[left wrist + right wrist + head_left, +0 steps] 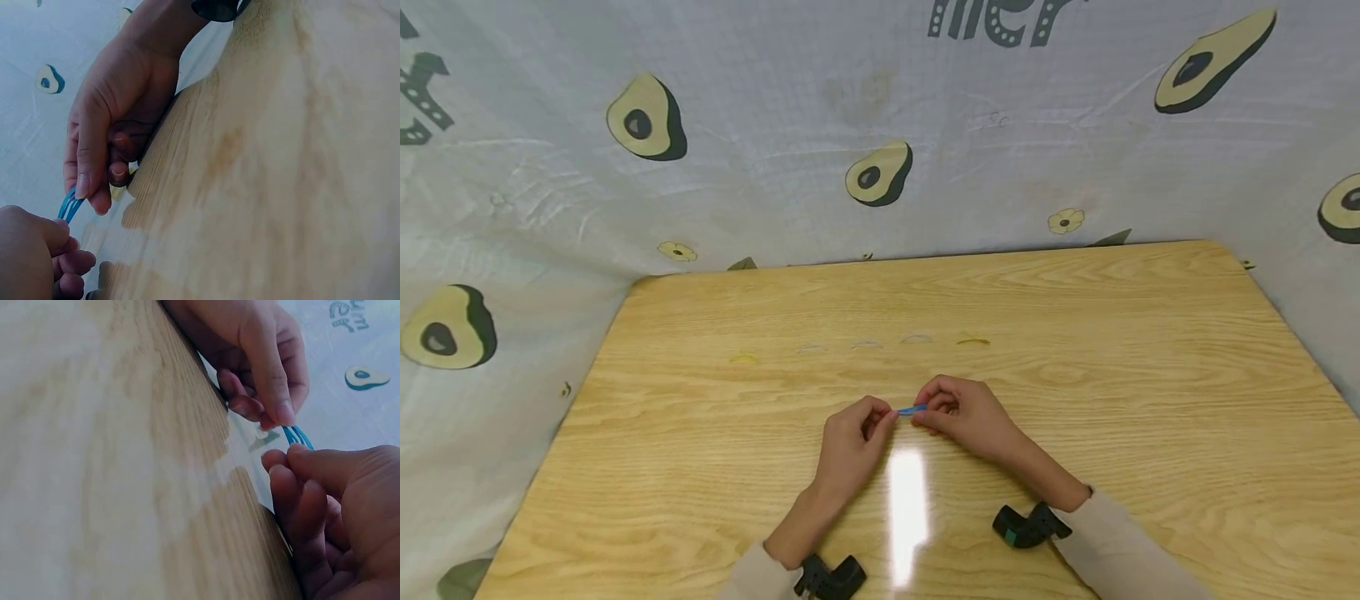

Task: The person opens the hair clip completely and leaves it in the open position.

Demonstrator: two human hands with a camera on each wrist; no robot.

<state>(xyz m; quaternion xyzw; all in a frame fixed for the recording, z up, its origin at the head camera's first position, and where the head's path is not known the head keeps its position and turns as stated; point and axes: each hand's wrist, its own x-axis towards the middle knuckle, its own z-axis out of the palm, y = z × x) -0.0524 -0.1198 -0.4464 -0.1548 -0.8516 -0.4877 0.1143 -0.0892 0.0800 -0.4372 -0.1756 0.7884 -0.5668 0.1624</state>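
Observation:
A thin blue rubber band (912, 410), stretched out in a few close strands, spans the small gap between my two hands above the middle of the table. My left hand (852, 442) pinches its left end between thumb and index finger. At the other end, my right hand (966, 417) grips the band the same way, its remaining fingers curled in. The left wrist view shows the blue strands (70, 205) running between both thumbs; in the right wrist view the rubber band (296, 436) bows slightly. Fingertips hide both of its ends.
Beyond my hands, a row of thin bands lies on the wooden table (1112, 375): a yellow band (744, 357) at left, several pale ones (867, 343) mid-row, and a darker yellow band (973, 340) at right. An avocado-print cloth (760, 192) hangs behind the table.

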